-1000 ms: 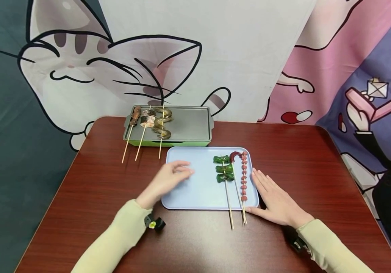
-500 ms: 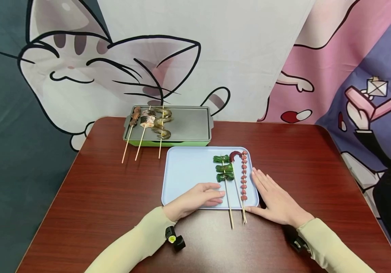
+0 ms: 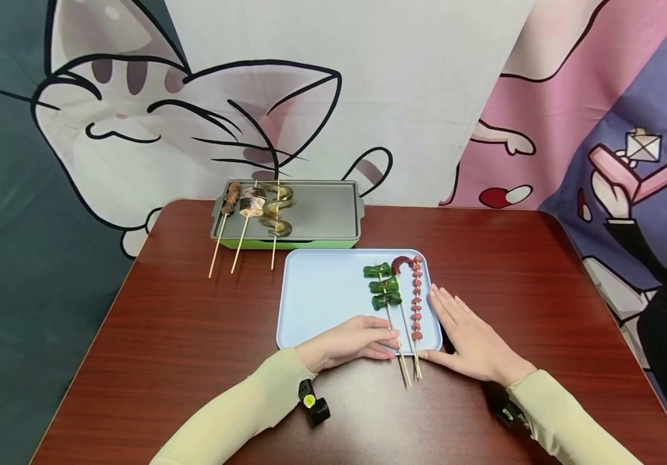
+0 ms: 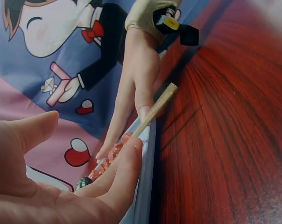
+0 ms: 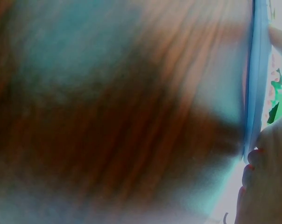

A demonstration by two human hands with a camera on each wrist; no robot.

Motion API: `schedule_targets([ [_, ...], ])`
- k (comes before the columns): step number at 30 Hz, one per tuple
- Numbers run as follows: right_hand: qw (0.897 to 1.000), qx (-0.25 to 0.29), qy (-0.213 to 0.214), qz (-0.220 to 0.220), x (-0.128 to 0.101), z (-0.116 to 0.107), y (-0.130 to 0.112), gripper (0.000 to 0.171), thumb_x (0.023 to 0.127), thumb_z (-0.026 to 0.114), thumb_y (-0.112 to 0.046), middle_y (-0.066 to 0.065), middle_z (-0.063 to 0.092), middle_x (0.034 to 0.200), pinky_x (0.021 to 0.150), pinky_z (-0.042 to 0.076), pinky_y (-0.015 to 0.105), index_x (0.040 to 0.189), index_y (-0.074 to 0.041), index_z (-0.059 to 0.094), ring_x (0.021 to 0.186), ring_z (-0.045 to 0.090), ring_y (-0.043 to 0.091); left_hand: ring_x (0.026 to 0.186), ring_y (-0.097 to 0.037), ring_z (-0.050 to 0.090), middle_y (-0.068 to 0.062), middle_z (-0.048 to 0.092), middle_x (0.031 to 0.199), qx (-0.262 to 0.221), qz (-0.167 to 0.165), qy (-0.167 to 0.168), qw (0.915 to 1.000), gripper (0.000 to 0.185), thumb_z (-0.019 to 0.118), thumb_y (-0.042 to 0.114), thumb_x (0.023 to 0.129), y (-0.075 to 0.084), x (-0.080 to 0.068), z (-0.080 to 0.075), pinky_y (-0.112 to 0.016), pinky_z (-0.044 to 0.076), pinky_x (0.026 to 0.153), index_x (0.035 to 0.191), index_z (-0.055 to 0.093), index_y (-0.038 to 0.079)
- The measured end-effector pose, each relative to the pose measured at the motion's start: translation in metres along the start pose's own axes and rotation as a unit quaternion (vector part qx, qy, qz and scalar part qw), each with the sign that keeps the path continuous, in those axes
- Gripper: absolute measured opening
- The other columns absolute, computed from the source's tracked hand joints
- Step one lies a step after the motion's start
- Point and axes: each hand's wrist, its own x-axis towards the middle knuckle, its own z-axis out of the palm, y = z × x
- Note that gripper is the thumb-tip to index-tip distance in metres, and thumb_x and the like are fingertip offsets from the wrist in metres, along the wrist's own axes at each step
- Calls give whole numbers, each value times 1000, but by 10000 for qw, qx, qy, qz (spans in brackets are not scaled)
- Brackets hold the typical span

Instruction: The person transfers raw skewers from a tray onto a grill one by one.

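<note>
- Where the head view looks down on the red-brown table (image 3: 485,252), a pale blue tray (image 3: 318,284) lies near the middle, with a green-sided grill pan (image 3: 328,210) at its eleven o'clock.
- In that view the green pepper skewer (image 3: 382,285) lies toward the tray's two o'clock, its stick crossing the near rim at about five o'clock.
- The left hand (image 3: 353,339), at the tray's six o'clock, has its fingertips touching that stick.
- The right hand (image 3: 476,342) lies flat against the rim between three and four o'clock, fingers extended, apart from the left.
- Between the green pepper skewer and the right hand lie a dark red curled skewer (image 3: 401,260) and a pink beaded skewer (image 3: 417,299).
- On the pan's nine o'clock side rest three more skewers (image 3: 252,202).
- In the left wrist view, the stick lies against the left hand's fingers, its end pointing to one o'clock; the thumb stands well apart, gripping nothing.
- At twelve o'clock there, the right hand's straight fingers come down at the rim.
- In the right wrist view, blurred table fills most; the rim stands at two o'clock, and the cut-off hand at four o'clock cannot be read for grip.
</note>
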Motion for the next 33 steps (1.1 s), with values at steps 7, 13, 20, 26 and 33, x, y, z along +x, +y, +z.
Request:
schedule_targets([
  [7,10000,22,-41,36,1,0,0,110,89,58,-74,18,18,166,124,13,44,160,2,22,152,16,33,105,-35,69,-20,69,111,163,187,119,9996,52,62,9,102,-3,2,-1,-39,56,94,142,42,-16],
  [13,9999,41,-56,72,1,1,0,111,89,58,-75,17,18,166,124,14,45,160,2,22,153,15,32,89,-23,71,-17,71,101,345,355,351,9982,47,65,0,98,-6,-2,-1,-36,59,86,140,49,-13],
  [20,10000,37,-49,62,0,1,0,111,88,57,-75,17,18,166,124,14,44,160,2,22,153,15,32,73,-14,67,-19,70,95,469,556,545,9959,47,65,-6,95,-6,-10,-2,-36,62,78,139,51,-13],
  [26,10000,-1,-21,35,1,1,0,110,89,58,-74,18,18,166,123,15,44,160,2,22,152,16,33,67,-13,67,-21,70,97,395,570,705,9951,47,65,-8,94,-4,-14,-3,-33,62,72,139,52,-11],
  [33,9999,74,-95,116,0,0,-2,112,88,56,-76,16,15,167,124,11,42,161,0,20,153,15,32,65,-13,67,-21,70,97,465,553,749,9946,47,66,-6,95,-5,-17,-6,-33,62,70,140,53,-10],
])
